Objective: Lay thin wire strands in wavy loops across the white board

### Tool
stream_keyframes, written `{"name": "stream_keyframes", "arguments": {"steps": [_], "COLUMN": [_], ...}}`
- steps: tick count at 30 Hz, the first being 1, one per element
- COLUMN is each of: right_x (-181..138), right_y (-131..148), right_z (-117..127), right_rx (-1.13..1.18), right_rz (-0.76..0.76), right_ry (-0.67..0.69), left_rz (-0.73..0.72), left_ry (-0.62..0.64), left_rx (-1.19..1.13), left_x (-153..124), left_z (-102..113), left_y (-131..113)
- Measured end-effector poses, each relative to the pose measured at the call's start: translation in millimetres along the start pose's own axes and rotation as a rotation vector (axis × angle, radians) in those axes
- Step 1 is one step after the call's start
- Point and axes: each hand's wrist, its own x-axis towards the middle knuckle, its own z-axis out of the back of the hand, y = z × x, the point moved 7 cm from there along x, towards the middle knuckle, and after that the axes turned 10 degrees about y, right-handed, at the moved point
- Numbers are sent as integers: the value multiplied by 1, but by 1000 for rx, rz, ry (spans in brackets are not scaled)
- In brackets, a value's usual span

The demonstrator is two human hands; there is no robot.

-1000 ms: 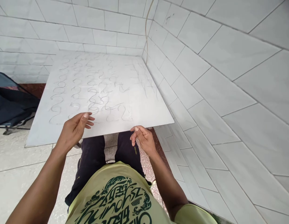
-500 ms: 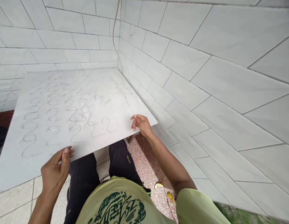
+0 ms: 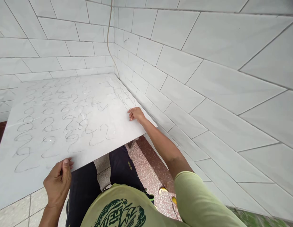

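Observation:
A large white sheet-like board [image 3: 118, 126] lies in front of me, covered in curly grey pencil-like strokes. My left hand [image 3: 58, 178] rests at its near edge, thumb against bent fingers; whatever is in them, if anything, is hidden. Farther right, my right hand [image 3: 136, 114] reaches over the board's surface with its fingers bent together. Its fingertips are beside the long grey lines [image 3: 121, 96] running along the right side. Any small thing in that hand is too small to make out.
White tiled walls [image 3: 208, 88] meet behind the board and run close along its right side. A thin cable [image 3: 108, 37] hangs down the corner. Below are my dark-trousered legs [image 3: 122, 164], a speckled pink ledge [image 3: 146, 167] and yellow pieces [image 3: 163, 190].
My right hand has moved farther over the board, away from its near edge, with the arm stretched out more. My left hand stays by the near edge. The view has shifted slightly.

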Motion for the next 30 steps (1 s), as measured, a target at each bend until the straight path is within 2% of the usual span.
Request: {"name": "stream_keyframes", "arguments": {"steps": [3,11,16,21,23,25,30], "right_x": [6,9,-9,-41,-60,-82,-145], "right_y": [0,2,11,20,22,24,7], "right_z": [3,9,11,2,-10,-35,-128], "right_rx": [-80,-394,-694,-936,-1036,-1166,-1166], "right_rz": [-43,-112,-99,-77,-40,101,687], "right_ry": [-36,-86,-168,-271,-285,-239,140], "left_rz": [65,30,2,-78,-102,-134,-187], "left_ry": [-76,-99,-106,-224,-227,-235,-252], "left_rx": [-64,-44,-39,-37,-38,-44,-27], "left_x": [-3,-3,-3,-3,-3,-3,-4], "left_z": [5,5,3,4,2,1,0], "left_y": [-4,-9,-8,-6,-6,-6,-9]}}
